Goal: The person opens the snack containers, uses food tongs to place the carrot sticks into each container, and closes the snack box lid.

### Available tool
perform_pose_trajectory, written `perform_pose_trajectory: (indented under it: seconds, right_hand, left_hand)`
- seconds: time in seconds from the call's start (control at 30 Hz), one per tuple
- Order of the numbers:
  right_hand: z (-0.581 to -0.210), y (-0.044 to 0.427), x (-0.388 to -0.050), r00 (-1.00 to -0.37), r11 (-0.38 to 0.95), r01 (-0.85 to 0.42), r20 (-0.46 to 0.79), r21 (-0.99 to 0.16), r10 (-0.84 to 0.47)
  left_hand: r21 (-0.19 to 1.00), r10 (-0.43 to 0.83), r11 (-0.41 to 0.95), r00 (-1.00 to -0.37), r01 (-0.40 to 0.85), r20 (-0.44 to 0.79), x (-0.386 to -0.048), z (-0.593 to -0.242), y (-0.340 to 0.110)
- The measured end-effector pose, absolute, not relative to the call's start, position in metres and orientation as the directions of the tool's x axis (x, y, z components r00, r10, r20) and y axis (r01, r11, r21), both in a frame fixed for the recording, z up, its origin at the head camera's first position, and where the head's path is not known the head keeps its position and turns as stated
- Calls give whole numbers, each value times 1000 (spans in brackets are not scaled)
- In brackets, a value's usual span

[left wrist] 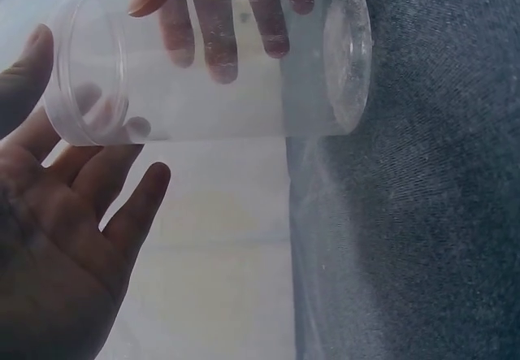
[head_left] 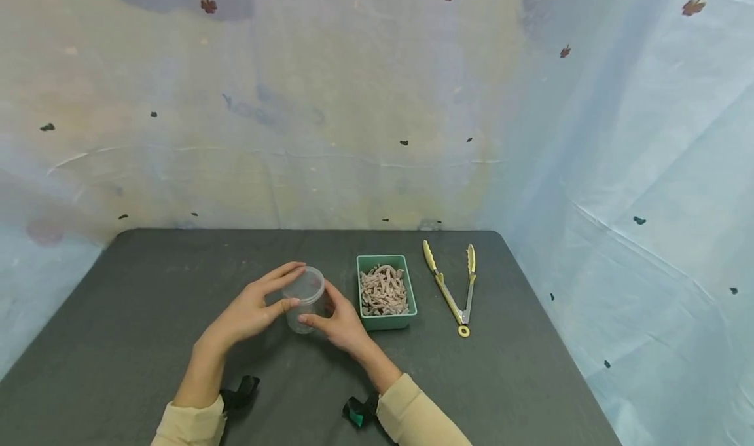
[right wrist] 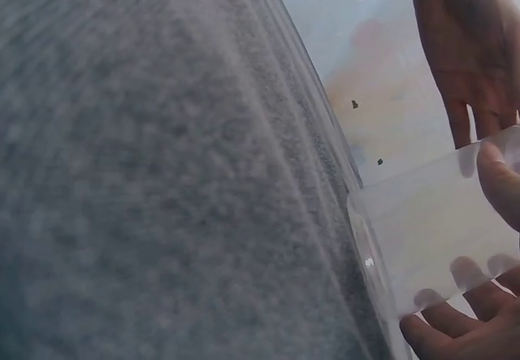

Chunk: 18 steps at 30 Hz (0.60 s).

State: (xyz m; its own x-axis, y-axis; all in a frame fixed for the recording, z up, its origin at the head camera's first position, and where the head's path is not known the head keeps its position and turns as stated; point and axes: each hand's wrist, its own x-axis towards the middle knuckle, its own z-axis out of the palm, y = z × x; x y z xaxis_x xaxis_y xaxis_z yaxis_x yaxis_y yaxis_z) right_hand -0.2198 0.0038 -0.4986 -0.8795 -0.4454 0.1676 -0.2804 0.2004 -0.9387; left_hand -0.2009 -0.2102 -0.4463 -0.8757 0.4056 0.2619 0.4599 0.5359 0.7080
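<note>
A clear plastic jar [left wrist: 244, 112] with a translucent top [head_left: 305, 285] is held upright between both hands, left of the table's middle. My left hand [head_left: 253, 312] holds its rim, thumb on the near side and fingers on the far side. Lower down, my right hand [head_left: 346, 328] grips the jar's body from the right, its thumb across the front. The fingers show through the clear wall in the left wrist view. I see no contents in the jar. Whether its base touches the table I cannot tell.
A green rectangular tub [head_left: 389, 323] of greyish-brown strips [head_left: 384, 290] stands right of the jar. Farther right lie spread tongs [head_left: 452, 302] with yellow tips and a ring at the end. The dark table [head_left: 501, 380] meets a patterned sheet [head_left: 330, 105] at the back.
</note>
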Motion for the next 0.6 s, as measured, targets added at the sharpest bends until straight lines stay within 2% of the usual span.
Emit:
perform_pose_trajectory:
  seconds: [0.43, 0.6]
  right_hand:
    - [-506, 1, -219, -852, 165, -395, 293, -904, -434]
    - [-504, 3, -220, -841, 156, -379, 269, -912, -469]
  left_hand:
    - [641, 385, 621, -888, 450, 251, -199, -442, -206]
    - [658, 366, 607, -892, 446, 266, -201, -444, -208]
